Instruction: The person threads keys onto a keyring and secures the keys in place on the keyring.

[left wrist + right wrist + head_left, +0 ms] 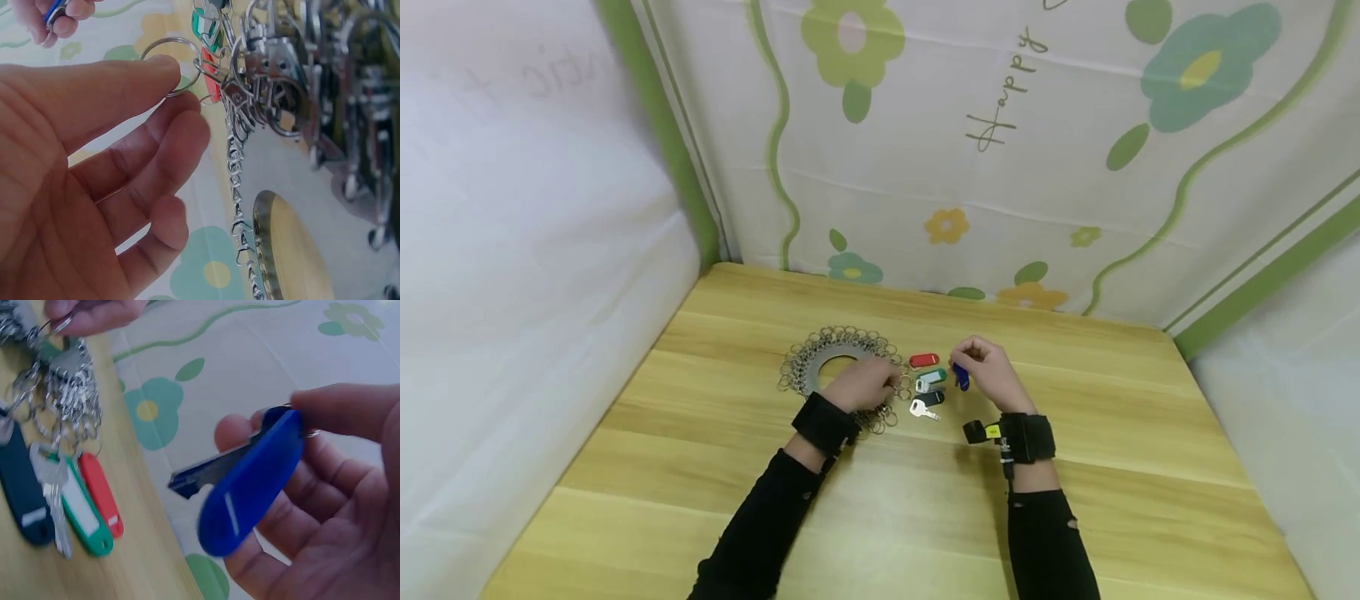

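Observation:
My left hand (861, 385) pinches a small split ring (167, 40) between thumb and forefinger. A short swivel clasp links that ring to a flat metal hoop (811, 375), whose edge carries several such rings. Off to the right, my right hand (990, 372) holds a blue key tag (259, 481) by its ring end, between thumb and fingertips. A key (209, 467) hangs beside the blue tag. Between the hands lie a red tag (923, 361), a green tag (78, 500) and a black tag (24, 481), with silver keys (922, 409) next to them.
The hoop and tags lie on a wood-grain table (925, 517). White cloth (880, 167) printed with flowers hangs behind the table's back edge, and more white cloth (535, 208) stands along the left side.

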Demonstrator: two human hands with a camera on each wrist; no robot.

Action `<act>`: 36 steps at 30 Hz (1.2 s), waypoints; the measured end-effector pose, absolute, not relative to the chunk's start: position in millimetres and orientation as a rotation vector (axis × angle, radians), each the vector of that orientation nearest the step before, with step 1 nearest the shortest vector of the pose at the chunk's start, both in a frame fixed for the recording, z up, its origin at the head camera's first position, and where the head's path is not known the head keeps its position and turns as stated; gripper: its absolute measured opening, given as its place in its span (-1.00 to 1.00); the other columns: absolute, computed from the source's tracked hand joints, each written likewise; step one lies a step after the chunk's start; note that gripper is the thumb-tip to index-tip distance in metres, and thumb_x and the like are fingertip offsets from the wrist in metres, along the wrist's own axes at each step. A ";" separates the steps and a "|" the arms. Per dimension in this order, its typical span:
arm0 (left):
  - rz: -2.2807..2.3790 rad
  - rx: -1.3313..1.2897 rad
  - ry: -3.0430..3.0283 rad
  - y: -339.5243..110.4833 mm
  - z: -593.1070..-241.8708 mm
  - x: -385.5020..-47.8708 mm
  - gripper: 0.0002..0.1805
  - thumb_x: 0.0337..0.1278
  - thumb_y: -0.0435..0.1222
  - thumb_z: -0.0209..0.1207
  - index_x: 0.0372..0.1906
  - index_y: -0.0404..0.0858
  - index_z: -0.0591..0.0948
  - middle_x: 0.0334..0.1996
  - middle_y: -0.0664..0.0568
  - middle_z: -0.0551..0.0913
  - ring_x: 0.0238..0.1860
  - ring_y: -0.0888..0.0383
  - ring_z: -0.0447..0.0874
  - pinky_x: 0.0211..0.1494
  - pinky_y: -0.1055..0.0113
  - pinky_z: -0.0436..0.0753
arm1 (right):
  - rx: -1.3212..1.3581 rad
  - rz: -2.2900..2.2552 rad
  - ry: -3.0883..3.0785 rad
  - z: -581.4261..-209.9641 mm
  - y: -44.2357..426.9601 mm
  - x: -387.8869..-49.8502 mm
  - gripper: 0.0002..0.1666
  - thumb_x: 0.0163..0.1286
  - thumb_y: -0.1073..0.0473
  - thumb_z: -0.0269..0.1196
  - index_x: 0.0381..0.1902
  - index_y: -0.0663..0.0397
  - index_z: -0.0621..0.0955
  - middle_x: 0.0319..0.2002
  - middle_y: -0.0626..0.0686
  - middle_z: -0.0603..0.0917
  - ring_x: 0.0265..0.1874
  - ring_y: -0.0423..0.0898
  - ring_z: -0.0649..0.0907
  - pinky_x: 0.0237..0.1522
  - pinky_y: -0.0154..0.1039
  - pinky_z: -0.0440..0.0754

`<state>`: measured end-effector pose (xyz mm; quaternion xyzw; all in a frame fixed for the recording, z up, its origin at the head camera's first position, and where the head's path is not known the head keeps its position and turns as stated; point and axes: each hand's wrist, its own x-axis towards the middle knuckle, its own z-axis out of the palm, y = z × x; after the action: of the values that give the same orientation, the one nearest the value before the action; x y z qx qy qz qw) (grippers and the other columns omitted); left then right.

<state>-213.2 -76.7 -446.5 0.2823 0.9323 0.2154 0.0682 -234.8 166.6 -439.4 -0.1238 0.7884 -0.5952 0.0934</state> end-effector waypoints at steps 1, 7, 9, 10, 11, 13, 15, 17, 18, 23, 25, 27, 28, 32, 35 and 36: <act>0.649 0.849 2.810 -76.7 -446.4 -214.1 -0.58 0.20 -0.47 0.08 -0.65 -0.13 0.17 -0.63 0.11 0.03 -0.61 0.21 0.04 -0.47 0.39 0.09 | -0.362 -1.753 2.338 -439.2 165.0 -235.8 -0.69 0.43 0.10 0.14 -0.17 0.31 0.53 -0.17 0.45 0.55 -0.17 0.42 0.53 -0.24 -0.17 0.54; 0.617 0.847 2.806 -74.9 -448.8 -216.7 -0.72 0.27 -0.43 0.04 -0.57 -0.13 0.38 -0.63 0.14 0.23 -0.58 0.23 0.22 -0.46 0.40 0.23 | -0.293 -1.667 2.362 -445.1 158.9 -238.3 -0.61 0.41 0.02 0.15 -0.17 0.32 0.55 -0.28 0.34 0.61 -0.46 0.14 0.56 -0.54 -0.29 0.46; 0.625 0.840 2.810 -75.4 -449.2 -216.5 -0.78 0.29 -0.42 0.03 -0.48 -0.15 0.50 -0.57 0.15 0.38 -0.55 0.24 0.32 -0.43 0.40 0.32 | -0.274 -1.662 2.340 -447.3 156.0 -238.0 -0.63 0.43 0.02 0.13 -0.19 0.30 0.54 -0.29 0.37 0.61 -0.50 0.18 0.54 -0.58 -0.29 0.41; 0.632 0.836 2.814 -75.8 -449.4 -216.3 -0.80 0.29 -0.43 0.02 -0.43 -0.16 0.54 -0.53 0.15 0.45 -0.52 0.24 0.37 -0.41 0.39 0.36 | -0.269 -1.659 2.325 -448.4 154.3 -237.9 -0.63 0.44 0.03 0.11 -0.20 0.30 0.53 -0.30 0.38 0.61 -0.50 0.19 0.55 -0.60 -0.29 0.40; 0.632 0.833 2.819 -76.3 -449.7 -216.0 -0.82 0.30 -0.42 0.02 -0.37 -0.15 0.58 -0.48 0.16 0.51 -0.49 0.24 0.41 -0.38 0.39 0.41 | -0.266 -1.654 2.310 -449.5 152.5 -237.9 -0.64 0.45 0.04 0.10 -0.20 0.30 0.52 -0.30 0.39 0.60 -0.50 0.19 0.56 -0.61 -0.30 0.38; 0.642 0.833 2.824 -77.2 -449.3 -215.8 -0.82 0.30 -0.43 0.02 -0.30 -0.16 0.61 -0.40 0.14 0.58 -0.43 0.24 0.48 -0.33 0.38 0.46 | -0.255 -1.629 2.297 -451.6 148.8 -237.9 -0.64 0.47 0.06 0.08 -0.21 0.33 0.51 -0.33 0.36 0.61 -0.52 0.18 0.55 -0.63 -0.29 0.35; 0.642 0.835 2.829 -77.5 -449.4 -215.9 -0.82 0.29 -0.43 0.03 -0.26 -0.16 0.62 -0.34 0.12 0.62 -0.38 0.25 0.52 -0.29 0.38 0.50 | -0.238 -1.598 2.285 -453.2 145.8 -237.6 -0.63 0.47 0.07 0.08 -0.23 0.37 0.51 -0.39 0.30 0.62 -0.60 0.10 0.52 -0.65 -0.29 0.32; 0.647 0.839 2.830 -77.3 -449.0 -216.4 -0.81 0.28 -0.44 0.03 -0.23 -0.17 0.63 -0.31 0.11 0.64 -0.34 0.24 0.56 -0.26 0.38 0.52 | -0.220 -1.576 2.264 -454.3 143.2 -237.4 -0.61 0.47 0.07 0.07 -0.22 0.40 0.50 -0.44 0.25 0.62 -0.66 0.00 0.46 -0.67 -0.29 0.28; 0.647 0.841 2.831 -77.3 -448.7 -216.9 -0.81 0.27 -0.45 0.04 -0.23 -0.17 0.63 -0.30 0.10 0.64 -0.33 0.23 0.57 -0.26 0.37 0.52 | -0.211 -1.567 2.257 -454.4 142.0 -237.1 -0.60 0.47 0.07 0.07 -0.22 0.42 0.50 -0.47 0.22 0.63 -0.68 -0.03 0.43 -0.67 -0.29 0.27; 0.650 0.851 2.840 -76.9 -447.7 -219.9 -0.80 0.24 -0.49 0.05 -0.28 -0.20 0.65 -0.34 0.09 0.64 -0.35 0.23 0.57 -0.26 0.39 0.52 | -0.190 -1.524 2.249 -454.6 135.5 -236.4 -0.60 0.44 0.07 0.11 -0.28 0.40 0.51 -0.51 0.12 0.64 -0.68 -0.11 0.44 -0.66 -0.32 0.28; 0.661 0.859 2.842 -76.8 -447.7 -220.5 -0.81 0.23 -0.49 0.07 -0.29 -0.20 0.65 -0.35 0.09 0.64 -0.36 0.24 0.57 -0.25 0.39 0.53 | -0.186 -1.499 2.256 -455.5 133.6 -236.3 -0.61 0.42 0.07 0.13 -0.34 0.38 0.53 -0.52 0.10 0.63 -0.71 -0.14 0.42 -0.67 -0.32 0.26; 0.685 0.859 2.833 -76.6 -447.7 -220.6 -0.83 0.21 -0.49 0.08 -0.30 -0.21 0.65 -0.36 0.09 0.64 -0.37 0.24 0.56 -0.26 0.39 0.53 | -0.188 -1.475 2.264 -455.9 132.3 -235.6 -0.61 0.40 0.08 0.16 -0.40 0.38 0.55 -0.54 0.10 0.63 -0.73 -0.16 0.38 -0.67 -0.32 0.24; 0.695 0.861 2.829 -76.6 -447.9 -220.5 -0.83 0.20 -0.49 0.08 -0.30 -0.22 0.65 -0.36 0.08 0.63 -0.39 0.24 0.55 -0.27 0.39 0.52 | -0.189 -1.468 2.265 -456.5 131.8 -235.3 -0.60 0.40 0.08 0.17 -0.43 0.39 0.56 -0.55 0.11 0.63 -0.74 -0.17 0.36 -0.68 -0.32 0.23; 0.732 0.851 2.814 -77.4 -448.7 -220.1 -0.82 0.18 -0.52 0.07 -0.30 -0.24 0.64 -0.40 0.08 0.60 -0.46 0.24 0.47 -0.34 0.39 0.47 | -0.192 -1.461 2.277 -458.6 129.0 -234.1 -0.62 0.38 0.10 0.19 -0.40 0.38 0.64 -0.54 0.11 0.65 -0.72 -0.18 0.39 -0.68 -0.34 0.22; 0.740 0.846 2.819 -79.5 -449.0 -220.0 -0.81 0.19 -0.52 0.05 -0.29 -0.23 0.64 -0.39 0.08 0.59 -0.46 0.23 0.46 -0.35 0.38 0.46 | -0.208 -1.453 2.293 -461.7 125.6 -235.1 -0.66 0.38 0.12 0.18 -0.36 0.35 0.67 -0.52 0.09 0.66 -0.67 -0.17 0.50 -0.64 -0.33 0.32; 0.740 0.845 2.825 -80.3 -448.8 -220.0 -0.81 0.20 -0.51 0.06 -0.28 -0.23 0.64 -0.37 0.08 0.60 -0.45 0.23 0.48 -0.34 0.38 0.46 | -0.219 -1.443 2.302 -461.5 124.0 -235.4 -0.68 0.38 0.13 0.18 -0.36 0.33 0.67 -0.50 0.09 0.67 -0.64 -0.15 0.53 -0.61 -0.32 0.37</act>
<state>-220.0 -80.3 -448.8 0.2777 0.9280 0.2430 0.0509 -235.4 124.0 -461.5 -0.0785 0.8264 -0.5179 0.2067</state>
